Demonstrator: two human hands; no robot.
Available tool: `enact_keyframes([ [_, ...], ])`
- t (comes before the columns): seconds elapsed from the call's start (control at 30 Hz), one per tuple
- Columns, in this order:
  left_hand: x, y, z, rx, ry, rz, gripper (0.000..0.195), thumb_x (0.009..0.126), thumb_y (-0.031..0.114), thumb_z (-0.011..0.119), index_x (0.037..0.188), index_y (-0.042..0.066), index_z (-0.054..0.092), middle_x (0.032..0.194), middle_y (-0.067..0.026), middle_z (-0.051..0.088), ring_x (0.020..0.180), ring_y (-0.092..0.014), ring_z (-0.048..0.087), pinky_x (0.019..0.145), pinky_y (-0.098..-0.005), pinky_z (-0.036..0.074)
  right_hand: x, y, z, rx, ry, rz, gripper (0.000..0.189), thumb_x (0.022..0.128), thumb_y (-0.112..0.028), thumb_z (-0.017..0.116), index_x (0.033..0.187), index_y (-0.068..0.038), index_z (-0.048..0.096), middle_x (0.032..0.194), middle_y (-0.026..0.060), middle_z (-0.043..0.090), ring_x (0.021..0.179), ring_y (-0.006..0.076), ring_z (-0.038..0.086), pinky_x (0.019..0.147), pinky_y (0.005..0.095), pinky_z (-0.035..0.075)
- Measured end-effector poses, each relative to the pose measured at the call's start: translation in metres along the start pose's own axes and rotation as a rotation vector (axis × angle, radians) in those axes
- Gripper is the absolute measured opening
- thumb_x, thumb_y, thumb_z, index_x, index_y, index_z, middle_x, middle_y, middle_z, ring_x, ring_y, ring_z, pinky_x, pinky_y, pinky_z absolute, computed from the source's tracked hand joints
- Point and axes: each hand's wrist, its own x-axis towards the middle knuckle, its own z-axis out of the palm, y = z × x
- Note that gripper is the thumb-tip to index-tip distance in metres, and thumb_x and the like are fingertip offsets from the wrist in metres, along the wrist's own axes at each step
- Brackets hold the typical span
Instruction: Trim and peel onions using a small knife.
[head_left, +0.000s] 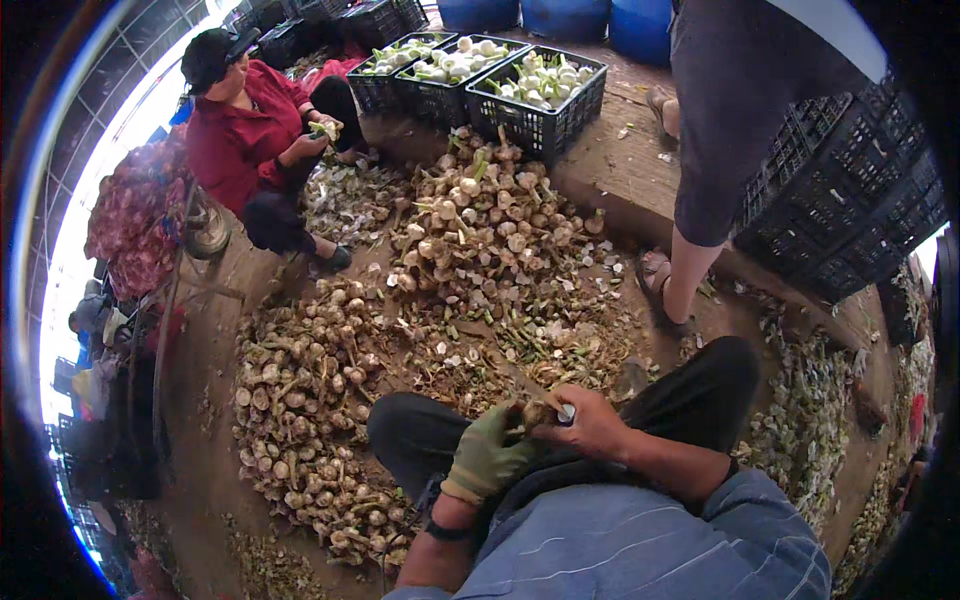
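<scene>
My left hand (491, 454), in a green knitted glove, grips a garlic bulb (537, 414) with its stem on, just above my lap. My bare right hand (592, 424) is closed against the bulb's other side. From its fingers shows the pale, shiny end of a small tool (566, 413); the rest is hidden, so its kind cannot be told. Beyond my knees, stem cuttings and dry skins (540, 345) litter the floor. To the left spreads a pile of garlic bulbs (300, 420), and a taller heap of stemmed garlic (487, 217) lies ahead.
A seated person in red (255, 127) handles garlic at the far left. Another person's leg (705, 150) stands at right, near stacked black crates (840, 187). Black crates of trimmed garlic (540, 120) line the back, before blue barrels (562, 19). Red mesh sacks (139, 217) lie left.
</scene>
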Motion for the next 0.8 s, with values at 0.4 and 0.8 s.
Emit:
enact_keyframes([
  [0.4, 0.019, 0.021, 0.021, -0.449, 0.205, 0.111, 0.016, 0.093, 0.002, 0.062, 0.108, 0.001, 0.065, 0.119, -0.0038, 0.062, 0.101, -0.01, 0.057, 0.085, -0.0251, 0.049, -0.005, -0.02, -0.002, 0.541, 0.007, 0.216, 0.035, 0.085, -0.025, 0.079, 0.108, -0.004, 0.064, 0.091, 0.0025, 0.066, 0.08, 0.013, 0.06, 0.074, 0.0289, 0.049],
  [0.8, 0.02, -0.002, 0.023, -0.351, 0.063, 0.109, 0.016, 0.098, 0.012, 0.055, 0.109, 0.003, 0.064, 0.093, 0.0025, 0.062, 0.072, -0.005, 0.055, 0.061, -0.0211, 0.045, -0.003, 0.006, -0.016, -0.028, 0.006, -0.245, 0.012, 0.081, -0.01, 0.069, 0.08, -0.002, 0.06, 0.078, 0.0141, 0.059, 0.069, 0.0307, 0.055, 0.064, 0.0356, 0.046],
])
